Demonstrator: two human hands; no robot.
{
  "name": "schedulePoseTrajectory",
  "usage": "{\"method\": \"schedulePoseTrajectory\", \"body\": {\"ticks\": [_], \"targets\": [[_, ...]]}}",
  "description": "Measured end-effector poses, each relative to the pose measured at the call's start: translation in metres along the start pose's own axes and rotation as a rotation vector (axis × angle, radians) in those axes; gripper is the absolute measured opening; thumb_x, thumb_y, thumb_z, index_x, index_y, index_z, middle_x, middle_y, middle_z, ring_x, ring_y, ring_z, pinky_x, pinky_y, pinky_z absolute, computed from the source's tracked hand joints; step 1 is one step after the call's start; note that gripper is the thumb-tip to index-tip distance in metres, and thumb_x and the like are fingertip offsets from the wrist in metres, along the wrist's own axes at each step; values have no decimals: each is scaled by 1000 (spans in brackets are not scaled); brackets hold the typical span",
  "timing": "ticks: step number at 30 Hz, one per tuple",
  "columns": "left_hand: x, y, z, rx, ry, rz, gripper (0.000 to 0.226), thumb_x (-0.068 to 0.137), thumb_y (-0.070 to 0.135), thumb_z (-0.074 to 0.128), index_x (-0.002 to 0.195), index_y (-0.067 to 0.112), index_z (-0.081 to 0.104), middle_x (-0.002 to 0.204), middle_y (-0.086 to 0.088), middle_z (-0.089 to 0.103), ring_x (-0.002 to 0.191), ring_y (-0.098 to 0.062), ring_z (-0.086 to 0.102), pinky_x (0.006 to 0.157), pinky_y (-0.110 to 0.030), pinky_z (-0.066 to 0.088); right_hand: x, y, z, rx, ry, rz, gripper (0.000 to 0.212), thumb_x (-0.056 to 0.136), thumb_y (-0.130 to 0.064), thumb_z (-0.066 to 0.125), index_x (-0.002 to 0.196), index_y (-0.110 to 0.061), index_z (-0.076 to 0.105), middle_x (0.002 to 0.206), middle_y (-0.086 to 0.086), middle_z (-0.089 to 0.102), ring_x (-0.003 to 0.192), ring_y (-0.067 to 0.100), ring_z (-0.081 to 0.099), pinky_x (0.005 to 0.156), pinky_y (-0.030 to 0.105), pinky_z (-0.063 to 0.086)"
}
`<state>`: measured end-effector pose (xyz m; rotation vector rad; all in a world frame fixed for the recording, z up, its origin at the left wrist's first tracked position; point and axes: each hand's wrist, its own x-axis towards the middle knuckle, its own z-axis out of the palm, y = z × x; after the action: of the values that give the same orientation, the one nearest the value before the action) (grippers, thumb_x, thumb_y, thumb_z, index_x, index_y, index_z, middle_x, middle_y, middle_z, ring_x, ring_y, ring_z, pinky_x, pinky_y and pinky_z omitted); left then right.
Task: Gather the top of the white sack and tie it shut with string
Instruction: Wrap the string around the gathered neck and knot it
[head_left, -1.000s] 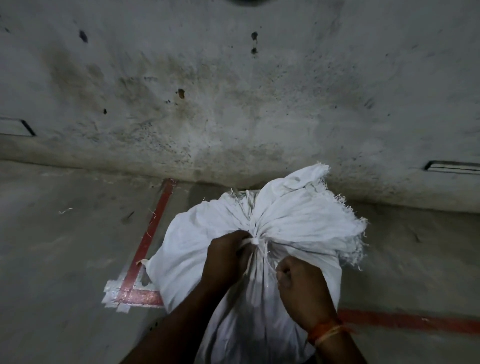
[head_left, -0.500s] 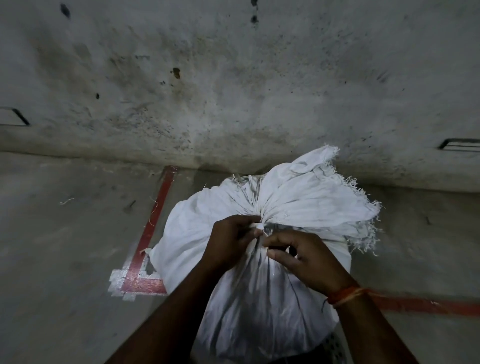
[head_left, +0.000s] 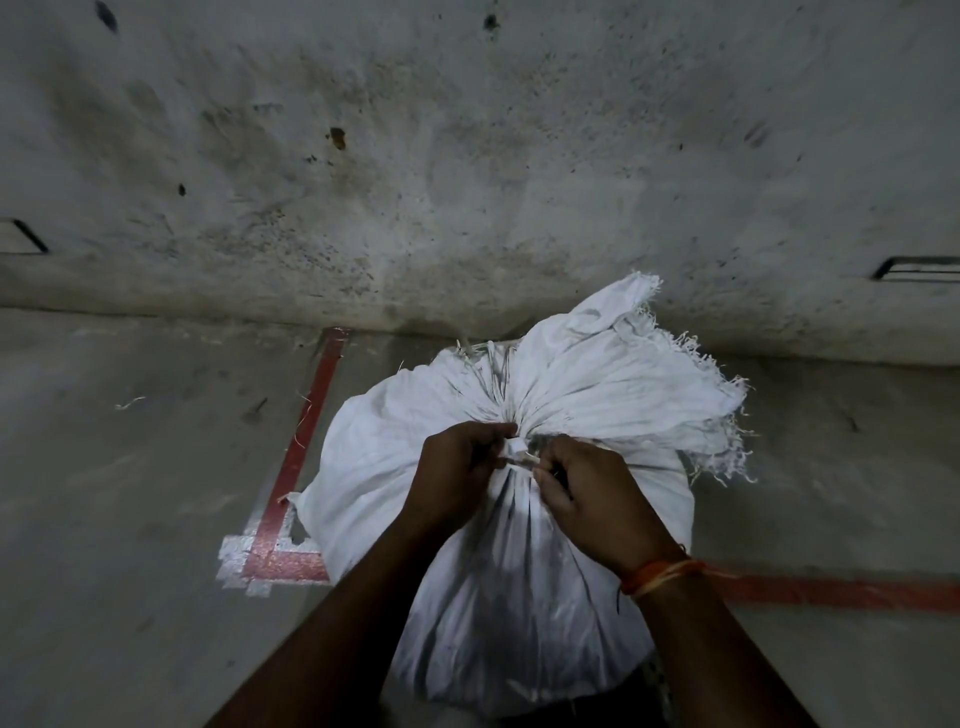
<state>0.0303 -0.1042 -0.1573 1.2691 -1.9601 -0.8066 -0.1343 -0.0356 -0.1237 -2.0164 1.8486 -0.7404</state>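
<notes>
Wall (head_left: 467, 156): bare grey concrete, stained and pitted, with scattered dark specks and one rust-brown spot (head_left: 337, 138). Floor (head_left: 130, 493): dull grey concrete, dusty, with a few stray fibres. Floor marking (head_left: 306, 431): red tape edged in worn white, turning a corner. Light was dim and cool throughout.

Bare floor (head_left: 130, 519) left; wall (head_left: 467, 182) behind sack (head_left: 519, 597)

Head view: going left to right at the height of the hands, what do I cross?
Red floor tape → left hand → string knot → right hand → frayed edge of the white sack.
</notes>
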Motion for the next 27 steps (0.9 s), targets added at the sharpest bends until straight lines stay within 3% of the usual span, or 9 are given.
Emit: {"method": "schedulePoseTrajectory", "body": {"ticks": [3, 9, 15, 21, 27], "targets": [[0, 1, 0, -36, -18, -31, 28, 92, -2, 58, 110, 11, 75, 105, -2, 76, 78, 5, 68, 74, -2, 46, 0, 1, 1, -9, 17, 30, 11, 89, -16, 62, 81, -11, 56, 70, 7, 60, 69, 29, 60, 61, 32, 35], [0, 4, 1, -43, -11, -30, 30, 89, -7, 57, 108, 7, 75, 108, -5, 75, 82, -5, 70, 73, -2, 47, 2, -1, 3, 11, 38, 82, 18, 88, -13, 61, 76, -15, 48, 68, 11, 61, 66, 31, 61, 60, 36, 39], [0, 4, 1, -39, -12, -40, 24, 93, -2, 57, 108, 4, 74, 111, -3, 75, 75, 11, 66, 70, 1, 44, 2, -3, 5, -5, 75, 73, 21, 91, -17, 62, 78, -18, 46, 74, 13, 66, 72, 34, 64, 62, 34, 38], [0, 6, 0, -53, -15, -50, 24, 95, 1, 57, 111, 6, 74, 113, -5, 74, 84, -9, 73, 72, -2, 48, 3, 2, 5, 54, 55, 108, 13, 84, -26, 55, 77, -15, 53, 72, 7, 70, 71, 26, 69, 65, 44, 54], [0, 7, 0, -47, -27, -62, 26, 96, 2, 56, 113, 10, 74, 112, -6, 75, 82, -8, 74, 72, -2, 48, 4, 6, 8, 103, 44, 147, 17, 84, -33, 52, 76, -18, 52, 69, 5, 70, 71, 22, 72, 64, 44, 56]]}}
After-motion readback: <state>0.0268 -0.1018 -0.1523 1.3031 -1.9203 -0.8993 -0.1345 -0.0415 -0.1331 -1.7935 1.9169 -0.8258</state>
